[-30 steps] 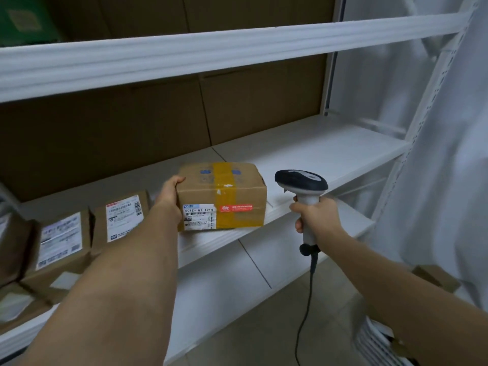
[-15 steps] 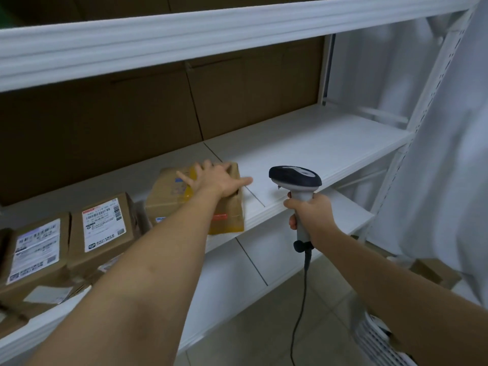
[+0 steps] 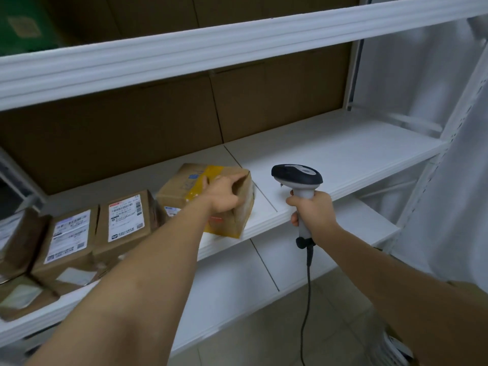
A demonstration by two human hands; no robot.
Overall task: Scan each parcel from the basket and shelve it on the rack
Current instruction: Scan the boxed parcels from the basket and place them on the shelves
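The left hand [image 3: 223, 192] covered part of the parcel's [image 3: 211, 199] top and front face, so its label text was unreadable. The parcel's right edge was motion-blurred. The scanner's [image 3: 298, 180] handle was concealed inside the right hand [image 3: 313, 211], and its cable [image 3: 306, 299] ran off the bottom edge. The leftmost boxes [image 3: 18, 233] were cropped by the left edge.

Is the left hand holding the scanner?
No, the scanner is gripped by the right hand, while the left hand rests on the taped cardboard parcel on the shelf.
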